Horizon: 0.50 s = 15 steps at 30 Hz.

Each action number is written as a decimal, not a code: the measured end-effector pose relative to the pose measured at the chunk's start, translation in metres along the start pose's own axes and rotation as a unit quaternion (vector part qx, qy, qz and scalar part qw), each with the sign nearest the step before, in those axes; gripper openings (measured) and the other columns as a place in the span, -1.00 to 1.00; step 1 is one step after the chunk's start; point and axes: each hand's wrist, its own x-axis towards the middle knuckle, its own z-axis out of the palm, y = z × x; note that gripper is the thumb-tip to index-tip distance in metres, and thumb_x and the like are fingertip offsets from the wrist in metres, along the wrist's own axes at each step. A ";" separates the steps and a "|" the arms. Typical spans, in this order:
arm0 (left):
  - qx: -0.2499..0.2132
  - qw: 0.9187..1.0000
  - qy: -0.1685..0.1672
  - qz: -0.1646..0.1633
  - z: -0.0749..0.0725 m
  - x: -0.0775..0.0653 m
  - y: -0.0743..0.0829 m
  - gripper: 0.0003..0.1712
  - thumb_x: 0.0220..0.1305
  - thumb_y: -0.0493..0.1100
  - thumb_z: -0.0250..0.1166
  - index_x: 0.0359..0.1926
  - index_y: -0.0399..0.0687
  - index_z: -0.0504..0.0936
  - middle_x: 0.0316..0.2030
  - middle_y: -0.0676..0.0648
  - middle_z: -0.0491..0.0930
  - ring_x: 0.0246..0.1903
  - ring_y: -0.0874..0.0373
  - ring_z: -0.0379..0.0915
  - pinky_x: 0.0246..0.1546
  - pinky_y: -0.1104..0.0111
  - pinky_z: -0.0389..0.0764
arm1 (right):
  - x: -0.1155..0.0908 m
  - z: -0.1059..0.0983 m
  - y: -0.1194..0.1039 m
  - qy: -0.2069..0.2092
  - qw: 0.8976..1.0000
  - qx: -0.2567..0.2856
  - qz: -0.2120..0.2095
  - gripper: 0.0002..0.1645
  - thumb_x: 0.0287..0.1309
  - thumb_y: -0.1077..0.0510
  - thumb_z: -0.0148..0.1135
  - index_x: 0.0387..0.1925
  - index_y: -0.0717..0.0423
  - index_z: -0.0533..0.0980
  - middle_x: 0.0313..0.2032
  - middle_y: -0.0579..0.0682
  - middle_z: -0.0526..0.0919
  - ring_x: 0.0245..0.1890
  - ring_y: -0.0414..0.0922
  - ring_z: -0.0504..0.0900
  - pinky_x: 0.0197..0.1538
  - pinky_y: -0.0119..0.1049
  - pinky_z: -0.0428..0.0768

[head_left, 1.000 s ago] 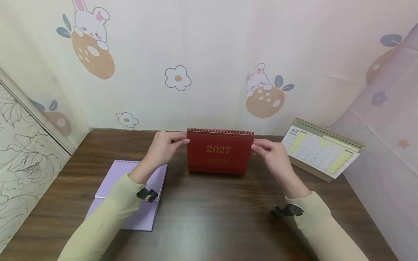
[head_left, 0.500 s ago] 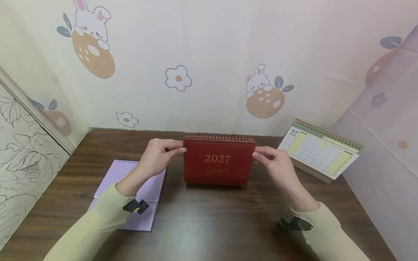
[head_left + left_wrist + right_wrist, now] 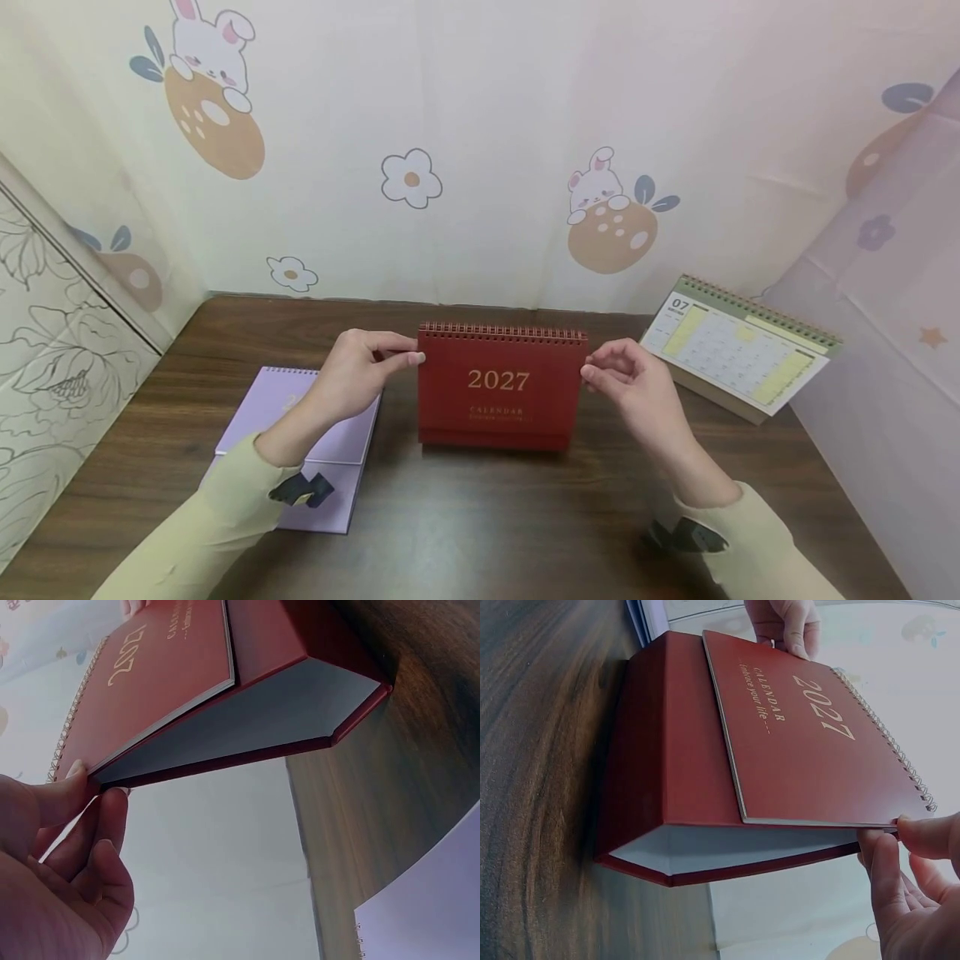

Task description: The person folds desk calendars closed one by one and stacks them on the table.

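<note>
A red 2027 desk calendar with a spiral along its top stands upright at the middle of the table. My left hand pinches its upper left edge, the thumb on the front cover. At the opposite edge my right hand pinches it likewise; in the right wrist view the thumb lies at the cover's corner and a fingertip goes in behind it. The left wrist view shows the calendar's hollow triangular stand from the side, its base close over the wood.
A purple spiral-bound calendar lies flat at the left, partly under my left forearm. A white and green desk calendar showing 07 stands angled at the right. A patterned curtain hangs behind the brown wooden table.
The red calendar has come nearer along the table, away from the curtain, with both hands on its edges. The purple and green calendars have stayed in place.
</note>
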 end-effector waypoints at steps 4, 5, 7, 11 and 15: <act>-0.015 1.000 -0.003 -0.022 0.000 -0.002 -0.001 -0.88 0.19 -0.20 0.47 -0.23 -0.07 0.81 -0.49 0.09 0.67 -0.53 0.00 0.43 -0.53 0.35 0.42 | -0.003 0.000 -0.001 -0.004 1.000 0.008 0.009 -0.64 0.25 0.22 0.35 -0.05 0.32 0.42 -0.17 0.11 0.71 -0.19 -0.06 0.74 -0.10 -0.29 0.66; -0.020 0.999 -0.004 -0.026 0.000 -0.003 -0.001 -0.88 0.19 -0.20 0.47 -0.23 -0.06 0.81 -0.50 0.09 0.66 -0.52 0.00 0.44 -0.52 0.34 0.43 | -0.004 0.000 -0.001 -0.003 1.000 0.010 0.010 -0.64 0.25 0.22 0.35 -0.06 0.32 0.42 -0.18 0.10 0.71 -0.20 -0.07 0.74 -0.10 -0.30 0.66; -0.029 0.999 -0.004 -0.031 0.000 -0.003 -0.001 -0.89 0.19 -0.20 0.47 -0.24 -0.04 0.80 -0.51 0.10 0.66 -0.50 -0.01 0.46 -0.50 0.33 0.45 | -0.005 0.000 0.000 -0.002 1.000 0.014 0.010 -0.65 0.25 0.23 0.36 -0.07 0.32 0.42 -0.19 0.06 0.72 -0.21 -0.09 0.74 -0.10 -0.32 0.66; -0.069 0.997 -0.008 -0.046 0.002 -0.003 -0.003 -0.88 0.20 -0.22 0.45 -0.22 -0.07 0.73 -0.41 0.06 0.71 -0.43 0.02 0.52 -0.42 0.33 0.50 | -0.005 0.000 0.003 -0.002 1.000 0.015 0.006 -0.66 0.23 0.24 0.37 -0.09 0.32 0.43 -0.21 0.03 0.74 -0.24 -0.11 0.74 -0.11 -0.29 0.66; -0.122 0.989 -0.019 -0.078 0.005 -0.003 -0.008 -0.77 0.23 -0.24 0.43 -0.11 -0.15 0.61 -0.26 -0.02 0.74 -0.28 0.04 0.60 -0.26 0.34 0.55 | -0.004 0.001 0.005 -0.016 1.000 0.006 0.004 -0.61 0.25 0.23 0.36 0.04 0.28 0.45 -0.17 0.12 0.73 -0.26 -0.08 0.74 -0.11 -0.22 0.67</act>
